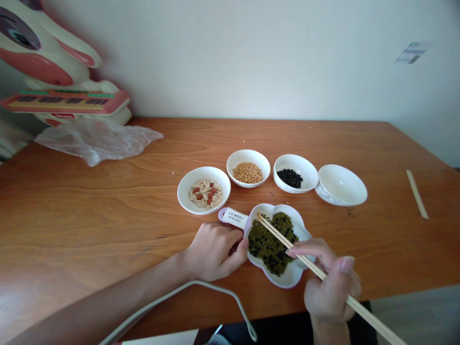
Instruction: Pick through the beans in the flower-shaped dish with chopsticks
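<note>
A flower-shaped dish (304, 233) with a lilac edge and a labelled handle holds green beans (266, 237) with dark ones among them. My left hand (217, 251) rests on the table with curled fingers against the dish's left rim, beside the handle. In my right hand (332, 282) is a pair of wooden chopsticks (312, 265), their tips over the upper left of the beans. Behind the dish stand white bowls: one with peanuts (206, 193), one with yellow beans (247, 172), one with black beans (290, 178), and an empty bowl (343, 184).
A crumpled clear plastic bag (97, 141) lies at the back left before a cartoon toy keyboard (68, 101). A pale strip (417, 194) lies on the table (108, 206) at the right. A light cable (194, 282) curves past my left forearm.
</note>
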Action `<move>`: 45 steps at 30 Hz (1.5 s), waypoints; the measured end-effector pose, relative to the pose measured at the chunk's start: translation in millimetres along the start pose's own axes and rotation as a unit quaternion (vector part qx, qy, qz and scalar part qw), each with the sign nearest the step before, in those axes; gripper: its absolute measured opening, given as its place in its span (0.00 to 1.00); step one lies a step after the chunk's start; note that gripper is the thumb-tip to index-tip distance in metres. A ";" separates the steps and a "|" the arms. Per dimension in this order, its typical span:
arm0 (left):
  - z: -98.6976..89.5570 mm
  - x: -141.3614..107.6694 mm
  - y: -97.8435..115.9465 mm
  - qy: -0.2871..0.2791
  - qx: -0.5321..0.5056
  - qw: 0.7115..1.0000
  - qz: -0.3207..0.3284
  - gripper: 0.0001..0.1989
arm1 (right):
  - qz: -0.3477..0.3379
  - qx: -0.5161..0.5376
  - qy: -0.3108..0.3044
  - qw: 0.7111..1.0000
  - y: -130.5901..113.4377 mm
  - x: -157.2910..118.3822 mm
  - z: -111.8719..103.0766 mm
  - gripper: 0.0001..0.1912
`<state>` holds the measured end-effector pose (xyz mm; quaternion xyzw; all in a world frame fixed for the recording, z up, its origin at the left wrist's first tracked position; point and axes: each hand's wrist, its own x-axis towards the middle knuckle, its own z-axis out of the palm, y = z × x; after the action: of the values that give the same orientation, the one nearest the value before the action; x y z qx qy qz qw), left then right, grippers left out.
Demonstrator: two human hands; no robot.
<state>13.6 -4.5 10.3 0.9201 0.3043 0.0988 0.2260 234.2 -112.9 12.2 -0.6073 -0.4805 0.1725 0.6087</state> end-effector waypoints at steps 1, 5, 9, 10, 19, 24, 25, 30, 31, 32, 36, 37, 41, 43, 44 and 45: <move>0.1 0.1 -0.1 0.000 0.000 1.000 0.002 0.21 | -0.011 0.011 0.005 1.000 1.1 0.8 -1.5 0.37; -0.4 0.9 0.3 0.003 0.002 1.000 0.000 0.22 | -0.056 0.064 0.043 0.995 -5.8 13.6 -5.7 0.40; -1.4 0.7 0.8 0.001 0.004 1.000 -0.005 0.23 | -0.107 0.091 0.096 0.985 -24.5 40.5 3.1 0.39; -1.4 0.4 0.7 0.001 0.004 1.000 -0.006 0.23 | -0.091 0.090 0.096 0.987 -28.5 48.3 8.5 0.39; -0.1 0.0 -0.4 0.004 0.011 1.000 0.004 0.22 | -0.022 0.040 0.069 0.997 -22.3 89.6 43.2 0.39; 0.1 -0.4 -0.4 0.008 0.009 1.000 0.003 0.22 | 0.016 0.063 0.046 0.997 -24.9 73.1 17.3 0.39; 0.3 -0.5 -0.4 0.009 0.007 1.000 0.002 0.22 | 0.022 0.054 0.030 0.998 -25.2 67.6 10.8 0.40; 0.4 -0.8 0.0 0.013 0.005 1.000 0.003 0.22 | 0.096 -0.018 -0.076 0.992 -15.4 35.6 -16.3 0.45; 0.2 -0.8 0.1 0.014 0.005 1.000 0.005 0.22 | 0.105 -0.031 -0.083 0.991 -12.3 30.2 -19.3 0.46; 0.0 -0.7 0.2 0.015 0.005 1.000 0.006 0.22 | 0.109 -0.041 -0.088 0.989 -9.7 25.9 -21.1 0.47; -0.5 0.1 0.4 0.012 0.003 1.000 0.005 0.22 | 0.092 -0.079 -0.112 0.986 -7.7 17.8 -18.4 0.47; -0.5 0.3 0.4 0.010 0.003 1.000 0.003 0.22 | 0.096 -0.086 -0.111 0.986 -9.5 17.1 -16.0 0.45; -0.6 0.8 0.6 0.001 0.003 1.000 -0.004 0.22 | 0.108 -0.085 -0.100 0.986 -17.0 13.2 -7.0 0.39; -0.5 0.7 0.6 -0.001 0.002 1.000 -0.008 0.23 | 0.099 -0.081 -0.104 0.986 -16.6 10.5 -5.7 0.38; -0.3 0.6 0.5 -0.003 0.000 1.000 -0.010 0.23 | 0.094 -0.080 -0.104 0.987 -15.2 9.5 -6.2 0.38; -0.2 0.5 0.4 -0.003 -0.001 1.000 -0.011 0.22 | 0.082 -0.077 -0.105 0.988 -13.3 8.8 -7.3 0.38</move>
<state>14.2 -4.5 10.7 0.9167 0.3140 0.0932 0.2288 239.2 -112.8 29.0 -0.6682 -0.5021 0.2477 0.4899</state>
